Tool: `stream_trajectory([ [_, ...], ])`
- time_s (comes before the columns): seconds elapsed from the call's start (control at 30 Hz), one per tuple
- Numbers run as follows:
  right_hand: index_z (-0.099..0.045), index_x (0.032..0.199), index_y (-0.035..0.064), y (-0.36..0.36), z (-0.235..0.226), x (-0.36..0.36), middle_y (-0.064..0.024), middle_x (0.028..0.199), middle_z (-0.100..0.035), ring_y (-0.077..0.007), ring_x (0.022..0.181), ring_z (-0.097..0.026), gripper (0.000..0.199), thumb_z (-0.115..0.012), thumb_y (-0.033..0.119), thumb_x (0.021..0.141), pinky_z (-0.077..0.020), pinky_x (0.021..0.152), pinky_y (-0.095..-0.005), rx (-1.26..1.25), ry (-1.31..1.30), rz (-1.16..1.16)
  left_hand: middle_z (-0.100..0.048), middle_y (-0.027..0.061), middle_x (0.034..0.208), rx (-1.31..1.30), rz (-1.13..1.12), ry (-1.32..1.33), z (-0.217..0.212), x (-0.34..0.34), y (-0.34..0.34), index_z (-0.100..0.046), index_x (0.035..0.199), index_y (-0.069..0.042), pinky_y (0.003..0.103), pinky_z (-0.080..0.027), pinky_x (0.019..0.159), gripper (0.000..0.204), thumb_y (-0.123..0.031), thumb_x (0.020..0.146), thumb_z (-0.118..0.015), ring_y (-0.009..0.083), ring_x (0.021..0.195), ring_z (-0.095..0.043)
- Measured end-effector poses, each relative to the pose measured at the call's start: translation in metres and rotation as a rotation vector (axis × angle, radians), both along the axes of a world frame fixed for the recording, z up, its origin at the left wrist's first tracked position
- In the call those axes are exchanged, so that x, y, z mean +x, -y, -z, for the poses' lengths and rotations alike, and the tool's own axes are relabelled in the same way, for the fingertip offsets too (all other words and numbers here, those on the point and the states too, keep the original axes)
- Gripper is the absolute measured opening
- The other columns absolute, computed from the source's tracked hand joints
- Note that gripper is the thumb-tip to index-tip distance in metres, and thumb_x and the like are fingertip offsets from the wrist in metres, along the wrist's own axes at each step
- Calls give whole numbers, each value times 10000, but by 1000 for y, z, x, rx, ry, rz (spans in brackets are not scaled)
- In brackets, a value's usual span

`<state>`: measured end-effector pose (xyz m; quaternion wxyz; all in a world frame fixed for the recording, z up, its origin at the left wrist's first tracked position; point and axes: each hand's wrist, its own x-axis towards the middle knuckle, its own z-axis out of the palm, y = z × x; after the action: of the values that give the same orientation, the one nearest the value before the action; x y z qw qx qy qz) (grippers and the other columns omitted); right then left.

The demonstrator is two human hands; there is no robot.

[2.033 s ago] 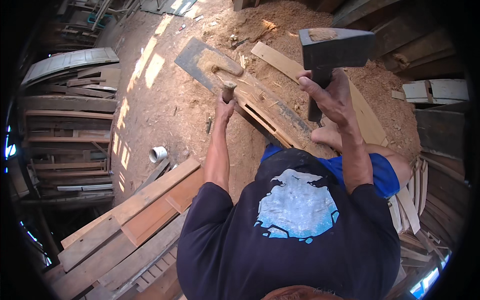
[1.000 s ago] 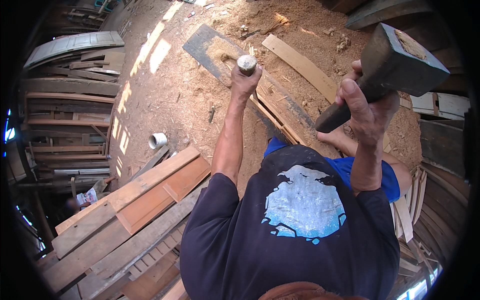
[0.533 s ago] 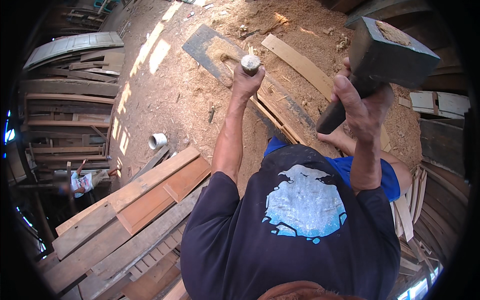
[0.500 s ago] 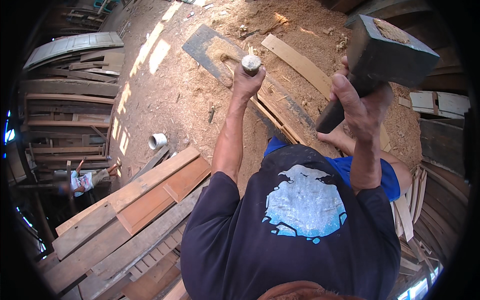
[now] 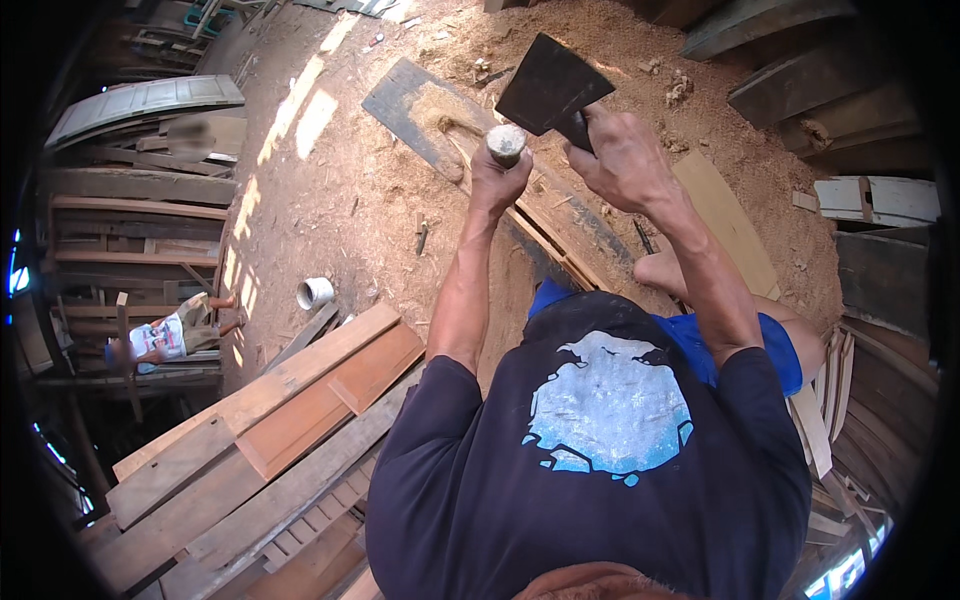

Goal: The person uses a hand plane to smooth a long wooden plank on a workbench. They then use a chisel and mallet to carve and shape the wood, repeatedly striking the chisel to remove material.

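Observation:
My left hand [image 5: 497, 184] is closed around the handle of a chisel [image 5: 506, 143], its pale round butt facing up; its blade is hidden below my fist. Under it lies a long timber [image 5: 405, 95], dark on the surface, with a split, light-coloured groove along it. In my right hand [image 5: 628, 160] is the handle of a mallet with a dark, blocky head [image 5: 555, 84]. That head hangs up and to the right of the chisel's butt, close to it in the picture; whether they touch I cannot tell.
Sawdust and shavings [image 5: 630, 70] cover the ground around the timber. A pale board [image 5: 725, 215] lies at the right. Stacked planks [image 5: 300, 395] stand at lower left, near a white bucket [image 5: 315, 292]. Further left is another person [image 5: 165, 338] beside wood racks. My bare foot [image 5: 660, 272] rests by the timber.
My right hand has swung the mallet left and toward the chisel from the upper right. My left hand keeps its grip almost in place. The other person has shifted slightly.

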<state>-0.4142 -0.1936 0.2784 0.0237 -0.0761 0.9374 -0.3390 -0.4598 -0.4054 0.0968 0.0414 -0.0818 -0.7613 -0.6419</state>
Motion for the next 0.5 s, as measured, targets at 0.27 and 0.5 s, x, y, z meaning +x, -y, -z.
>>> stream_trajectory([
  [0.27, -679, 832, 19, 19, -15, -16, -163, 670, -656, -369, 638, -670, 188, -716, 202, 847, -535, 617, -437, -406, -776, -86, -692, 13, 880, -20, 47, -2, -8, 20, 9, -661, 1050, -17, 261, -536, 748, 210, -30, 850, -725, 72, 838, -644],
  [0.5, -633, 968, -13, 6, 24, -8, -237, 748, -652, -367, 662, -656, 250, -703, 185, 833, -527, 653, -443, 98, -34, -131, -574, -57, 816, -80, 31, -99, -15, 36, 0, -630, 1031, -20, 246, -469, 657, 187, -18, 870, -727, 60, 734, -530],
])
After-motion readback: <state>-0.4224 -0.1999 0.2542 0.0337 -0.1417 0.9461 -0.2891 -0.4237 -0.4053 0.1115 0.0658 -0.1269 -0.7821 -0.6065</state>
